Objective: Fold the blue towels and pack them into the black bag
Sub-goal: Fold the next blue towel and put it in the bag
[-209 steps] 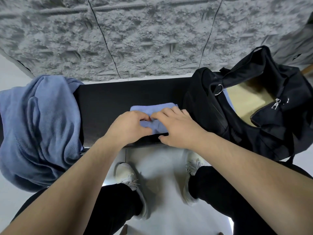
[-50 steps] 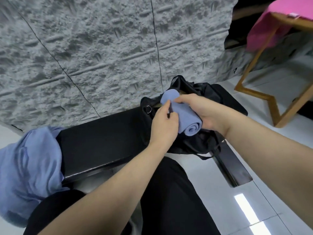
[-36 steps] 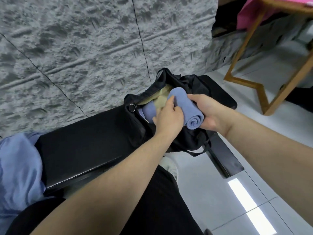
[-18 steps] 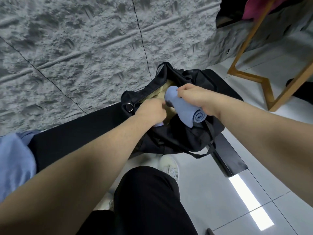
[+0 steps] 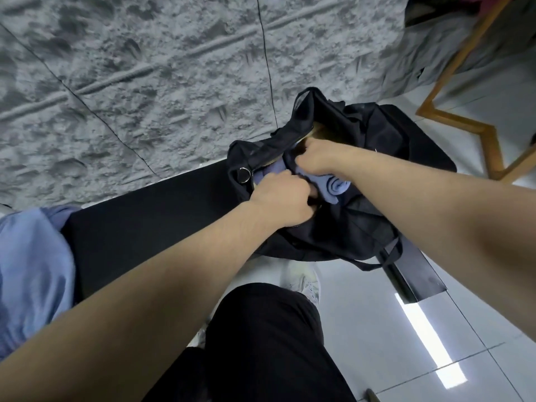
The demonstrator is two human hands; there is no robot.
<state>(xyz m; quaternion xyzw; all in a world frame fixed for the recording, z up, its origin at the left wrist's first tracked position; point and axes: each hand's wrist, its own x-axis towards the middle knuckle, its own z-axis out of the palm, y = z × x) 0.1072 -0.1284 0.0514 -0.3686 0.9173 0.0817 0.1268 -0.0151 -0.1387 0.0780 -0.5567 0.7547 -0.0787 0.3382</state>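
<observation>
The black bag sits open on the right end of a black bench. A rolled blue towel lies in the bag's mouth, its spiral end showing. My right hand is shut on the far part of the roll, inside the opening. At the near rim my left hand grips the bag's edge beside the roll; its fingertips are hidden. Another blue towel shows inside the bag to the left. A heap of blue towels hangs over the bench's left end.
A grey textured wall stands right behind the bench. A wooden table leg frame is on the white tiled floor at the upper right. My black-trousered leg and a white shoe are below the bench.
The rolled towel has gone lower into the bag's mouth under my right hand. My left hand has shifted to the bag's near rim.
</observation>
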